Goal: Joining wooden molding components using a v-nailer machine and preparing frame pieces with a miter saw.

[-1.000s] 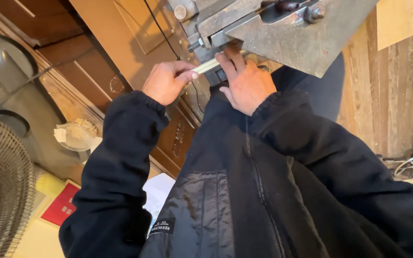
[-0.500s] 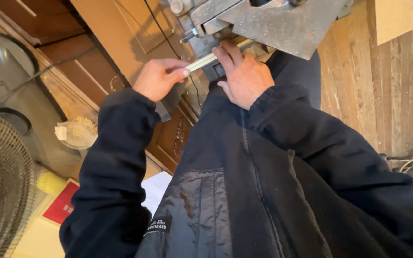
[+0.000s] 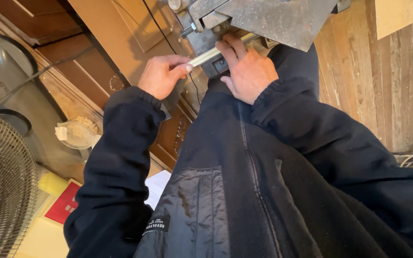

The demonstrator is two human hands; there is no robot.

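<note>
Since the earlier frame the pale wooden strip [image 3: 213, 52] has slid further under the grey metal machine table [image 3: 273, 19], and both hands have followed it up toward the top edge of the view. At far left stands a wire fan guard [image 3: 1, 191], with a yellow and red packet [image 3: 60, 205] on the floor beside it and a small clear bowl of pale shavings [image 3: 75, 134] just above. The left hand [image 3: 161, 76] pinches the near end of the strip between thumb and curled forefinger, fingers closed together on it. The strip runs up and right from that pinch, its far end hidden under the machine table. The right hand [image 3: 247, 69] lies flat across the strip just beside the machine, fingers together and pressing down on it, the fingertips touching the table's edge. Dark jacket sleeves [image 3: 311, 143] fill the lower view, and wooden planks [image 3: 388, 81] lie at right.
</note>
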